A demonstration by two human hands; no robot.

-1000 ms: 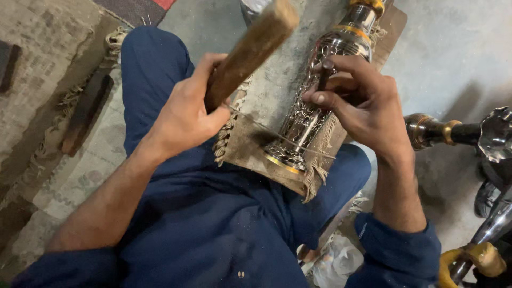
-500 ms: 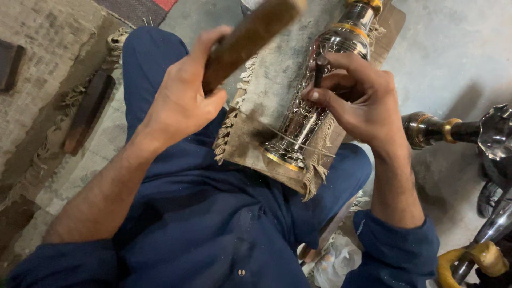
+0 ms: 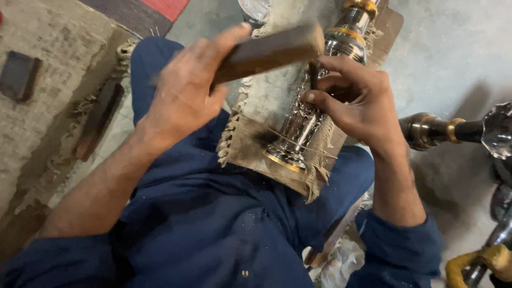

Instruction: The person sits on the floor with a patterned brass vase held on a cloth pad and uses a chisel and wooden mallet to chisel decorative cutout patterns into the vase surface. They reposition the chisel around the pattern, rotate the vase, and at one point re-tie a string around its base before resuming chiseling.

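My left hand grips a brown wooden mallet block, held nearly level just above a small dark punch. My right hand pinches that punch upright against an engraved silver metal stem with brass bands. The stem lies lengthwise on a frayed brown mat that rests across my blue-trousered lap.
Another metal stem with brass rings lies at the right, with more shiny parts below it. A dark flat bar and a small dark block lie on the sacking at the left. A metal bowl sits at the top.
My left hand has swung the wooden block down from a raised, tilted position to nearly level over the punch. My right hand and the stem stay in place.
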